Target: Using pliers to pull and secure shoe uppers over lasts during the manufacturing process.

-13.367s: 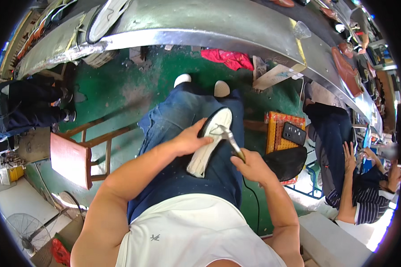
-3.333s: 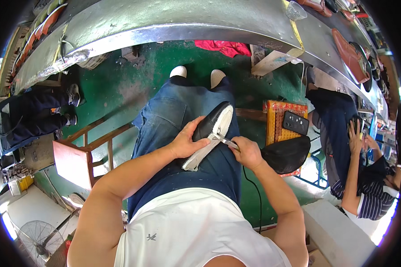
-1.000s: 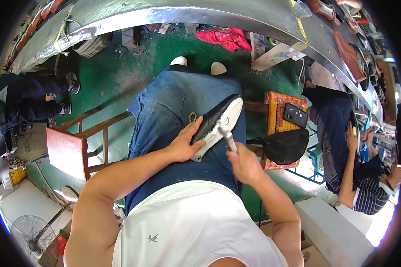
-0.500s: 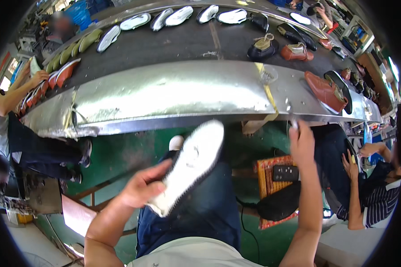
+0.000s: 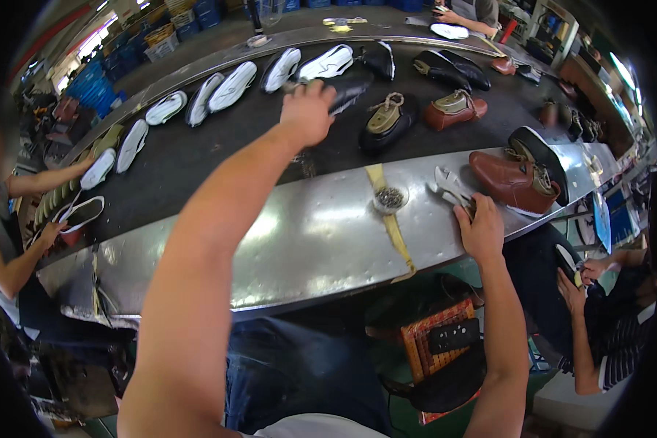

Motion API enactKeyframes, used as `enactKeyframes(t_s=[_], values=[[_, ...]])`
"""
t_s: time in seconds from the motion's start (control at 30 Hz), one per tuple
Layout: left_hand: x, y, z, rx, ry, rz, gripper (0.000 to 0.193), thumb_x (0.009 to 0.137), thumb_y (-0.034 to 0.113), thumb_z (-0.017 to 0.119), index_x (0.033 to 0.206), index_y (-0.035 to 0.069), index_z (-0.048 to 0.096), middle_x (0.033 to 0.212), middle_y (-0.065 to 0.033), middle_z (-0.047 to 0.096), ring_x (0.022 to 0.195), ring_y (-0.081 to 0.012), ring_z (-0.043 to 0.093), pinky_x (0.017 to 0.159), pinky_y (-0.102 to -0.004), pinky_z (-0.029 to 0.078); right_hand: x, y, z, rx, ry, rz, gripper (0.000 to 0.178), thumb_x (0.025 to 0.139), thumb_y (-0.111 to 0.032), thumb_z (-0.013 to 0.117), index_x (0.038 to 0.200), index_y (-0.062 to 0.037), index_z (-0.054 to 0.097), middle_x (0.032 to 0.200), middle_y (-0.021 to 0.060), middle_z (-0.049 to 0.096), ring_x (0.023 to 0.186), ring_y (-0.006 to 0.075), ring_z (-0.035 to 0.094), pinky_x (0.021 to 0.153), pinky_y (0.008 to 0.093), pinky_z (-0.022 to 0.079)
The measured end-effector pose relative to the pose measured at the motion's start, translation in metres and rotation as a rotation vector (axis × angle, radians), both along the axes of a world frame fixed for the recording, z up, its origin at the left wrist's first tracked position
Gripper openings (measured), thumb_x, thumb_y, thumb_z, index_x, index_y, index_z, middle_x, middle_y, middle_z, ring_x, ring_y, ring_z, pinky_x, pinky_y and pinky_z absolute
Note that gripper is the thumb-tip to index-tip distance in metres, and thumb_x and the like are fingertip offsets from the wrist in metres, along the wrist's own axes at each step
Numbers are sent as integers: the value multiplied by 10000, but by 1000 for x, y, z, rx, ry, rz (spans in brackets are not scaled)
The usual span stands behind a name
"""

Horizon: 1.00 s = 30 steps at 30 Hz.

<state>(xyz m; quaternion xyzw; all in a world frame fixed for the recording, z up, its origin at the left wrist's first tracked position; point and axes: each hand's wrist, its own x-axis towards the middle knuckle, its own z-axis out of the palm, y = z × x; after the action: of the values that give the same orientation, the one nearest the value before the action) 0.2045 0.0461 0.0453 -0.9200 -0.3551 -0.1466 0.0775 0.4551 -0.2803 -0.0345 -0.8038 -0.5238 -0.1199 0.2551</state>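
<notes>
On my feed, upper centre, the left hand (image 5: 308, 113) overlaps a black shoe (image 5: 352, 95); I cannot tell its finger grip. Right of centre, the right hand (image 5: 482, 225) pinches metal pliers (image 5: 451, 191).

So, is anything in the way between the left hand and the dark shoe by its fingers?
Nothing visible: the left hand is right at the dark shoe, at its left end, though blur hides the exact contact. A white-soled shoe lies just beyond them, not between.
</notes>
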Motion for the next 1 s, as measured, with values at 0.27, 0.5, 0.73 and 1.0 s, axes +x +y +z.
enactKeyframes(t_s=[0.27, 0.5, 0.73, 1.0], values=[[-12, 75, -52, -127, -571, -206, 318, 843, 60, 550, 1136, 82, 671, 1085, -142, 712, 1022, -364, 666, 934, -465, 525, 6, 2, 9, -46, 46, -5, 404, 881, -288, 728, 1145, -9, 601, 1044, 211, 628, 992, 432, 596, 886, 492, 468], [-15, 241, -90, -323, -527, 484, 720, 861, 769, 556, 1407, 304, 618, 1669, -284, 67, 1537, -462, 124, 1236, -513, 199, 7, 7, 6, -46, 41, 35, 416, 829, -250, 772, 1129, -15, 607, 1067, 209, 635, 969, 423, 596, 861, 492, 472], [100, 282, -62, -412, -151, 502, 902, 818, 825, 549, 1313, 82, 679, 1619, -238, 270, 1436, -439, 359, 1128, -488, 386, 6, 14, 5, -52, 22, 69, 459, 766, -198, 809, 1132, -23, 593, 1051, 193, 638, 940, 400, 604, 830, 484, 478], [49, 258, -53, -370, -30, 443, 893, 908, 766, 476, 1244, -36, 682, 1546, -335, 360, 1409, -387, 454, 1128, -426, 410, -3, 23, 7, -55, 97, 86, 445, 777, -174, 799, 1136, -14, 589, 1037, 200, 636, 944, 402, 607, 835, 472, 477]])
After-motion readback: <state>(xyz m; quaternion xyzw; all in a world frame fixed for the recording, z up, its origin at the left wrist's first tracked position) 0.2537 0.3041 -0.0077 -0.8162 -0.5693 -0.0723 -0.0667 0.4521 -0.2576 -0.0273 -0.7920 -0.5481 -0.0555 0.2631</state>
